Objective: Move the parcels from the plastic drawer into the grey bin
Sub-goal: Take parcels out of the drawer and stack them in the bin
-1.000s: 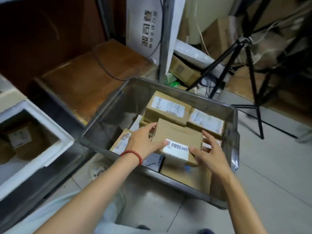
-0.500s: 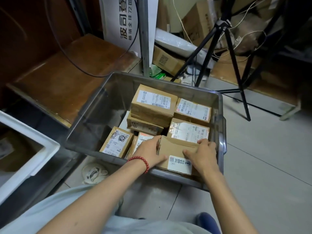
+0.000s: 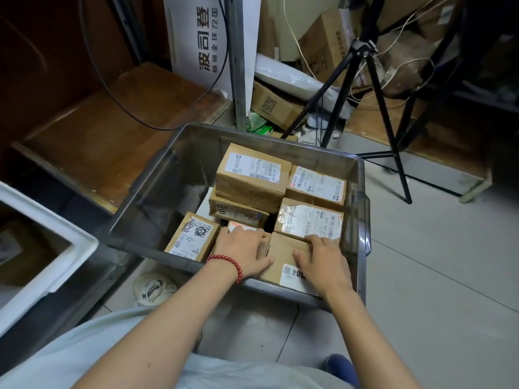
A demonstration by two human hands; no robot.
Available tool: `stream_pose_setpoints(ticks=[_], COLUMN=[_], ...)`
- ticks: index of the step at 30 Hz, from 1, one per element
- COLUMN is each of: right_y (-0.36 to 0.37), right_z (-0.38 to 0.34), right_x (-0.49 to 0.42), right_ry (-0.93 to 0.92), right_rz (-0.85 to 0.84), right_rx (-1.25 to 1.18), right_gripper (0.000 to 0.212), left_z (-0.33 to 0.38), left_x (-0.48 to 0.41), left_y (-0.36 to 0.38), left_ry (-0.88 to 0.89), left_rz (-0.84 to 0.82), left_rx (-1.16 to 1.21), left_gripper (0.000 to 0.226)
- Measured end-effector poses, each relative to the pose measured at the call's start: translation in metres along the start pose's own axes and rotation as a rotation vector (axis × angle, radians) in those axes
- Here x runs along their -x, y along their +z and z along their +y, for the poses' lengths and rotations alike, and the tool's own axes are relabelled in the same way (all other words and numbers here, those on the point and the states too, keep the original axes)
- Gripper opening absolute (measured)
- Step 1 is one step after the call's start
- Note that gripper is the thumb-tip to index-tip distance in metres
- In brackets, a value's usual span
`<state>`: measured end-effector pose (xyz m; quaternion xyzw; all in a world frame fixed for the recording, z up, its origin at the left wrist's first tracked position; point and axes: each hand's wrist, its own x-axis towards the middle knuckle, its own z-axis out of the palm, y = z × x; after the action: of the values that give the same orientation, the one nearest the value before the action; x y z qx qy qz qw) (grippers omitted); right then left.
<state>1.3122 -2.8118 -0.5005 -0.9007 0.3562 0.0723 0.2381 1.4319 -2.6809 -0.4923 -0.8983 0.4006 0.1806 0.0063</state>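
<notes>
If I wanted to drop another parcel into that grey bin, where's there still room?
The bare patch is the back-left of the grey bin, between its left wall and the stack of parcels, behind the scribbled parcel. The right half is packed edge to edge; the left hand and right hand fill the near corner on a brown parcel.

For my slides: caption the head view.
Left hand and right hand hold a cardboard parcel in the grey bin among labelled parcels.
</notes>
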Motion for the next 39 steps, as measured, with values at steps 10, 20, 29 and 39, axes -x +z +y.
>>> stream_pose_setpoints(ticks=[10, 20, 29, 39], right_y=[0.007, 0.048, 0.086, 0.162], right_z=[-0.061, -0.172, -0.253, -0.365], right_x=[0.011, 0.049, 0.063, 0.043], right_ry=[-0.300, -0.779, -1.105, -1.181], right_rz=[0.074, -0.038, -0.282, -0.442], right_rx=[-0.017, 0.027, 0.074, 0.282], right_gripper=[0.046, 0.042, 0.044, 0.057], left_z=[-0.059, -0.133, -0.193, -0.295], left_x=[0.065, 0.177, 0.255, 0.252], left_y=[-0.013, 0.010, 0.027, 0.058], left_ry=[-0.300, -0.746, -1.032, -1.145], left_rz=[0.283, 0.405, 0.274, 0.255], left_rx=[-0.070, 0.067, 0.042, 0.130], left_gripper=[0.048, 0.043, 0.054, 0.057])
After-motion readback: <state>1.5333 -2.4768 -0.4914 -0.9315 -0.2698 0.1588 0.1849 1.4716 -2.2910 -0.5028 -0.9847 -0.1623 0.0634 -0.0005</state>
